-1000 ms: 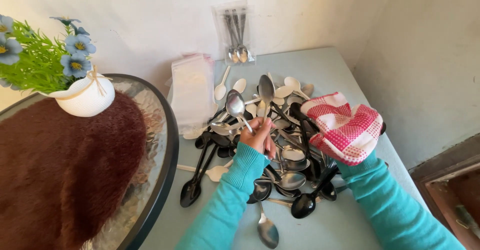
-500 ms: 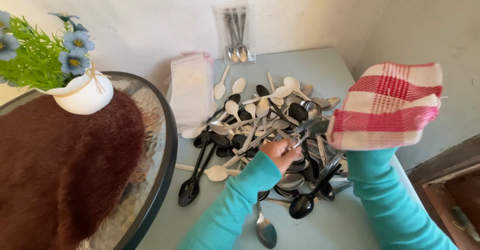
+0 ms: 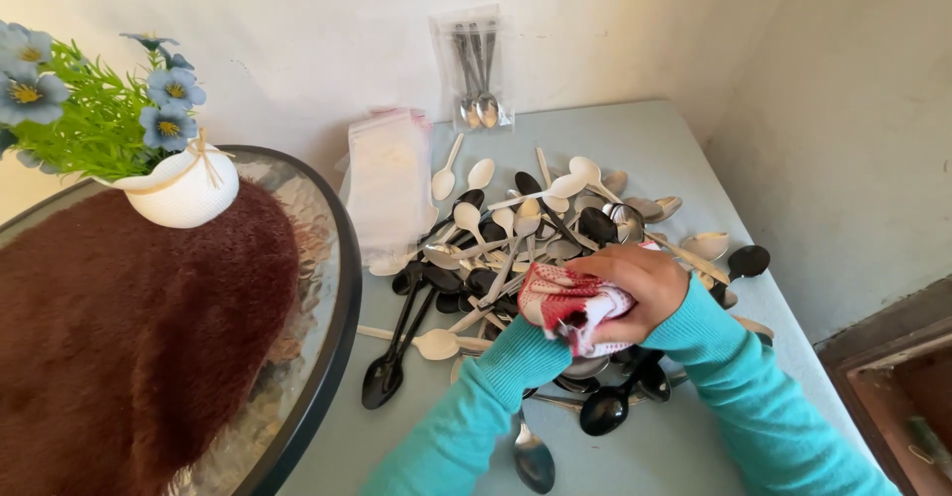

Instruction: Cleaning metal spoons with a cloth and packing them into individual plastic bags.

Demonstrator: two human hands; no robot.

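Right now my right hand (image 3: 645, 283) is clenched around a bunched red-and-white checked cloth (image 3: 570, 308), pressing it down over the near middle of the spoon pile (image 3: 526, 238). My left hand is buried under that cloth, so only its teal sleeve (image 3: 476, 397) shows running up to it, and I cannot tell whether it is closed on anything. Around my hands lie white plastic, black plastic and shiny metal spoons, heaped and crossing one another on the pale blue table (image 3: 674, 149). One metal spoon (image 3: 533, 456) lies apart at the near edge, beside my left sleeve. At the far side a clear packet of metal spoons (image 3: 474, 69) leans upright against the wall, and a stack of clear bags (image 3: 389, 193) lies left of the pile. Further left stands a round glass table (image 3: 317, 288) bearing a brown furry mat (image 3: 129, 337) and a white pot of blue flowers (image 3: 183, 188).
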